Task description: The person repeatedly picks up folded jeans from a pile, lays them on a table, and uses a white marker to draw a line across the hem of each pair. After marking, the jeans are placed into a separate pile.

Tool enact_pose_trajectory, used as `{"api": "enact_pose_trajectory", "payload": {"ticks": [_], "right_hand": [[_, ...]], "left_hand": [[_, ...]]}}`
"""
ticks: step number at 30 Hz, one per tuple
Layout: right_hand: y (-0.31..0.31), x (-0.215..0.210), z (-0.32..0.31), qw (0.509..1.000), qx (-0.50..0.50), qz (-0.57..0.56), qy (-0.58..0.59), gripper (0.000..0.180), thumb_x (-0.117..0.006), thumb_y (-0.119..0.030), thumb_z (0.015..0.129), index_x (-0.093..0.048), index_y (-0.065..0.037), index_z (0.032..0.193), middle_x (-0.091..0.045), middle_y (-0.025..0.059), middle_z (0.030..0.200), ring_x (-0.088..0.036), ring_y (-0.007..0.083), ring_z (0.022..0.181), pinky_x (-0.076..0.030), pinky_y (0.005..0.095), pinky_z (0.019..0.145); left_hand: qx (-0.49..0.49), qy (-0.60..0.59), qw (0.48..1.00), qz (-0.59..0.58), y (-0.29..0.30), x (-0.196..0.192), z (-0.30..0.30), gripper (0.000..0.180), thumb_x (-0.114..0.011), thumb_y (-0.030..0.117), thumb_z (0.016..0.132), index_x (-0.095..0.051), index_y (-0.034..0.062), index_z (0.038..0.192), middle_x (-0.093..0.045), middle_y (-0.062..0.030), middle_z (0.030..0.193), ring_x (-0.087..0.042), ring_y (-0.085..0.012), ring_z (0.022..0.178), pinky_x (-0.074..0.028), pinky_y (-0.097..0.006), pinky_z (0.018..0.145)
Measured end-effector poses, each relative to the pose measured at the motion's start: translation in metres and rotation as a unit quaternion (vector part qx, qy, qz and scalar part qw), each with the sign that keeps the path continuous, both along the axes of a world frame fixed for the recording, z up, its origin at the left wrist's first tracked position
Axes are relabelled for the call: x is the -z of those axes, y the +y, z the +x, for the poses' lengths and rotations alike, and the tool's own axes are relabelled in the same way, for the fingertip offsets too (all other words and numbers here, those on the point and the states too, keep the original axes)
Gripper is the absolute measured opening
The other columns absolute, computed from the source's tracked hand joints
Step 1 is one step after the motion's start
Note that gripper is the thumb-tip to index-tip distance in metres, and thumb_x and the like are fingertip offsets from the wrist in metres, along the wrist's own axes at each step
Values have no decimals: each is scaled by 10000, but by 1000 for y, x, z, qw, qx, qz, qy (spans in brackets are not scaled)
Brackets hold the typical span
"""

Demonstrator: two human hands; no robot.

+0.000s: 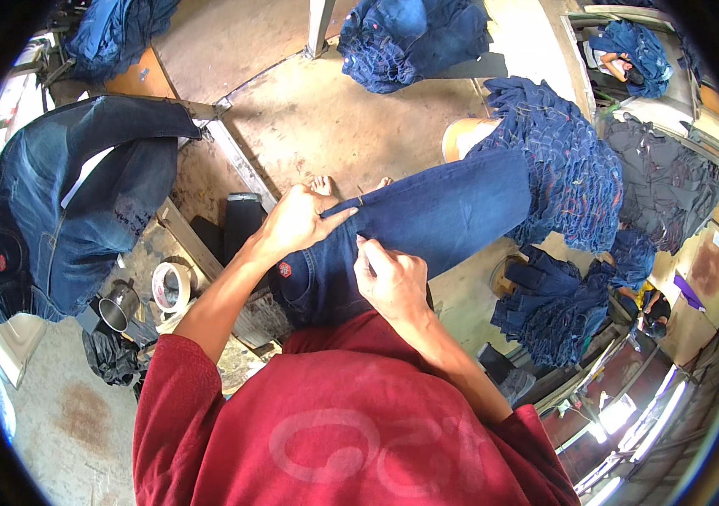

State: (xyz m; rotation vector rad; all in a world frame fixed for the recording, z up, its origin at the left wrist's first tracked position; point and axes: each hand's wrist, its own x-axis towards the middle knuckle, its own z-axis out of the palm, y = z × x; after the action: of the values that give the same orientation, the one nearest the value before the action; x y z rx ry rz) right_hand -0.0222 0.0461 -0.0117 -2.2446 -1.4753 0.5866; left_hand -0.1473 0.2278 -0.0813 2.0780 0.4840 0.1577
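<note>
A pair of dark blue jeans (452, 207) lies across my lap, one leg stretched out to the right. My left hand (298, 221) is closed on the cloth near the upper seam, its index finger lying along the edge. A red patch (284, 270) shows on the denim below that hand. Just over the cloth, my right hand (395, 274) is closed in a pinch, fingertips close to my left index finger. Whatever it pinches is too small to make out.
More jeans (64, 202) hang over a support at left, near a tape roll (171, 287) and a metal cup (119, 305). Denim piles (562, 169) stand to the right, beside dark grey garments (663, 181). Another denim heap (410, 38) sits ahead. A person (616, 66) is far right.
</note>
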Motion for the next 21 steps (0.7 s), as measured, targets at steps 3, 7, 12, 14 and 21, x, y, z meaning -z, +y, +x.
{"api": "enact_pose_trajectory", "payload": {"ticks": [3,7,12,14,21], "right_hand": [[1,2,0,999,23,35,16,101,-739,-85,933,-720,-94,1032,-680,85,649,-707,267,551,-562,396,499],[3,4,-4,999,2,20,-30,123,-735,-99,935,-722,-100,1058,-666,75,623,-697,270,522,-565,399,491],[-10,-1,-4,998,36,33,34,113,-749,-38,930,-733,-64,1039,-690,103,679,-718,263,567,-562,389,514],[-12,0,-5,993,43,94,49,149,-763,3,910,-748,-54,1047,-695,111,690,-724,268,577,-559,389,517],[-16,-5,-8,1000,-10,6,-6,107,-757,4,910,-726,-40,1003,-686,104,683,-716,265,573,-560,379,523]], "left_hand": [[-21,-21,999,-16,-1,-1,1,250,-837,238,958,-791,14,859,-649,-224,649,-653,-398,554,-522,-425,528],[-29,-24,999,-13,-2,-3,3,262,-838,237,958,-781,11,839,-637,-224,631,-642,-402,545,-518,-428,527],[-21,-20,1000,-5,-1,-4,2,236,-842,230,953,-799,12,873,-653,-215,632,-648,-385,535,-519,-427,525],[-21,-23,1000,0,-1,-4,2,231,-847,227,948,-805,10,882,-660,-211,634,-650,-366,521,-519,-421,521],[-45,-8,998,-31,-4,-4,3,236,-844,231,941,-813,2,899,-669,-221,657,-668,-363,540,-540,-420,549]]}}
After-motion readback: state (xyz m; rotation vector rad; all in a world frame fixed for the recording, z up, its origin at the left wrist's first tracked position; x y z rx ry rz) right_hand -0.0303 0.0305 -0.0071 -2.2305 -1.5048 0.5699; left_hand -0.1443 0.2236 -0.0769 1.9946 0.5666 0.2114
